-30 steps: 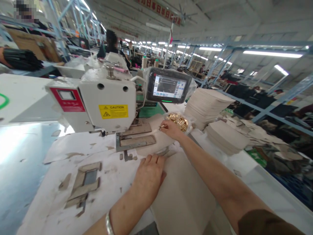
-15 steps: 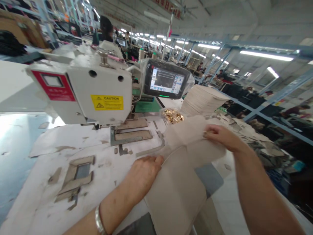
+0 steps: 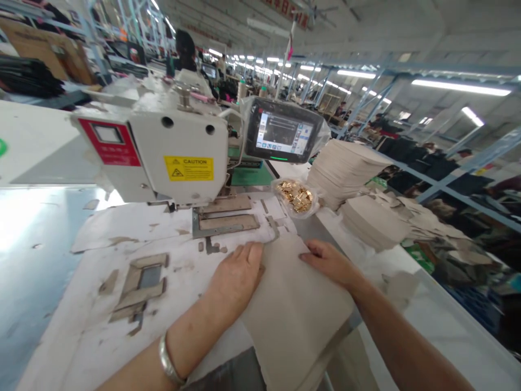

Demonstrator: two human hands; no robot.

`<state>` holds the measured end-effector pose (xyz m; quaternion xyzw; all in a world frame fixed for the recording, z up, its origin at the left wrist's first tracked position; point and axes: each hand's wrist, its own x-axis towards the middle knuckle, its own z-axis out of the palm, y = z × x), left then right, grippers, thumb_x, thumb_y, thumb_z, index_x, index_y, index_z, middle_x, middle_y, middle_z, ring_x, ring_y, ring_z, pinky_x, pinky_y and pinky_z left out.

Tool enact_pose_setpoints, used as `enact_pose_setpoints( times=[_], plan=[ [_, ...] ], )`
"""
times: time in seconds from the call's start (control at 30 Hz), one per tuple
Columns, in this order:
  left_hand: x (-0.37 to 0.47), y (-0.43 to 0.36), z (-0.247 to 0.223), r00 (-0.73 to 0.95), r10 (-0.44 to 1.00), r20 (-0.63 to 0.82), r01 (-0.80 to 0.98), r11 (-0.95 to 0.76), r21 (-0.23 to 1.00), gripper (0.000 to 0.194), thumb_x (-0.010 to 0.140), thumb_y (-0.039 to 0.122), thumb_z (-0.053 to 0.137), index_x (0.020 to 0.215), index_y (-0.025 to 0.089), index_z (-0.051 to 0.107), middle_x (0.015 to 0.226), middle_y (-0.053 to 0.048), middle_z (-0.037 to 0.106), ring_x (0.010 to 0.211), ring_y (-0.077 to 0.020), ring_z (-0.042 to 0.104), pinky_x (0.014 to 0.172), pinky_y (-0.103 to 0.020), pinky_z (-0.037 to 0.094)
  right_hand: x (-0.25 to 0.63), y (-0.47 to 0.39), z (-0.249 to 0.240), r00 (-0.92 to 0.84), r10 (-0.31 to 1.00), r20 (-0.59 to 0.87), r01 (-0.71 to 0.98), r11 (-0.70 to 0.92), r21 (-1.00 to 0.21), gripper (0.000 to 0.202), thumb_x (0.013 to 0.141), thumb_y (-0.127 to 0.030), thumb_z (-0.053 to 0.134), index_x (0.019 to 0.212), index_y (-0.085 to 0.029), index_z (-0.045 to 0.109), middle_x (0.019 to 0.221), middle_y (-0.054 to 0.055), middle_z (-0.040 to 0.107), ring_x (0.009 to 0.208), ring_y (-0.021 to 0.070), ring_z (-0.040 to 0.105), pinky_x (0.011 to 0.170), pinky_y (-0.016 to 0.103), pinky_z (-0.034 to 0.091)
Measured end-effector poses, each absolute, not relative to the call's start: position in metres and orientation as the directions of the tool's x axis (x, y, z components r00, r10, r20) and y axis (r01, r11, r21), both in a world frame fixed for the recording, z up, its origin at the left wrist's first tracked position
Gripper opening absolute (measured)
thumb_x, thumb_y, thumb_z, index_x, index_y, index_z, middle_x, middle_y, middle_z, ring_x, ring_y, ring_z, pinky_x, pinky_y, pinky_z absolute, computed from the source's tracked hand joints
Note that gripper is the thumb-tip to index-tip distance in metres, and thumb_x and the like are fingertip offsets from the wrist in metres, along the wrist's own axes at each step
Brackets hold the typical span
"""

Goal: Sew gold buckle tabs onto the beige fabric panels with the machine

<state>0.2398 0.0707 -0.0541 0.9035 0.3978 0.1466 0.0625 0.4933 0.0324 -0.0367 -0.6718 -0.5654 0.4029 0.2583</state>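
Observation:
Several beige sheet panels (image 3: 295, 315) lie in a pile close in front of me, a faint crease running down the top one. At the pile's upper left edge, my left hand (image 3: 239, 278) has its fingers curled together on the beige panels. My right hand (image 3: 330, 264) grips the upper right edge between thumb and fingers. Beyond my left hand, a metal clamp frame (image 3: 196, 225) holding beige strips sits beneath the head of a white industrial sewing machine (image 3: 187, 141). The material looks like thin leather or card; I cannot tell which.
A bag of gold metal fittings (image 3: 299, 196) sits behind the panels. Tall beige stacks (image 3: 344, 168) and a lower stack (image 3: 374, 222) stand at right, near loose scraps (image 3: 431, 220). The control screen (image 3: 283, 132) is above. A taped template (image 3: 140, 282) lies left.
My right hand has come left and down, bringing the upper panel onto the pile with the others. My left hand has shifted slightly up. The bag and lower stack are now uncovered.

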Motion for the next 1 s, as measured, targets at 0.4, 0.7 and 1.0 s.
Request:
enact_pose_setpoints(
  times=[0.4, 0.7, 1.0],
  plan=[
    [0.219, 0.048, -0.080, 0.656, 0.684, 0.320, 0.692, -0.714, 0.107, 0.046, 0.092, 0.034, 0.053, 0.129, 0.007, 0.058, 0.135, -0.017, 0.059, 0.125, -0.0309, 0.056, 0.106, -0.047, 0.046, 0.481, 0.172, -0.056, 0.130, 0.990, -0.059, 0.595, -0.125, -0.794, 0.015, 0.078, -0.021, 0.057, 0.088, -0.016, 0.068, 0.074, 0.003, 0.070, 0.063, 0.0176, 0.065, 0.055, 0.025, 0.050],
    [0.212, 0.054, -0.085, 0.518, 0.818, 0.251, 0.839, -0.543, 0.039, 0.063, 0.091, 0.049, 0.050, 0.135, 0.004, 0.053, 0.143, -0.024, 0.048, 0.132, -0.0385, 0.047, 0.107, -0.053, 0.043, 0.437, 0.219, -0.078, 0.143, 0.978, 0.153, 0.839, -0.038, -0.542, 0.007, 0.078, -0.023, 0.061, 0.082, -0.019, 0.066, 0.074, 0.004, 0.065, 0.076, 0.0223, 0.063, 0.073, 0.033, 0.050],
    [0.211, 0.062, -0.091, 0.521, 0.803, 0.290, 0.837, -0.547, 0.011, 0.069, 0.090, 0.054, 0.049, 0.135, 0.002, 0.053, 0.142, -0.024, 0.049, 0.133, -0.0402, 0.046, 0.107, -0.051, 0.044, 0.436, 0.209, -0.077, 0.145, 0.976, 0.164, 0.864, -0.044, -0.502, 0.031, 0.085, -0.026, 0.058, 0.114, -0.014, 0.063, 0.097, 0.013, 0.069, 0.091, 0.0270, 0.066, 0.087, 0.041, 0.050]
  ],
)
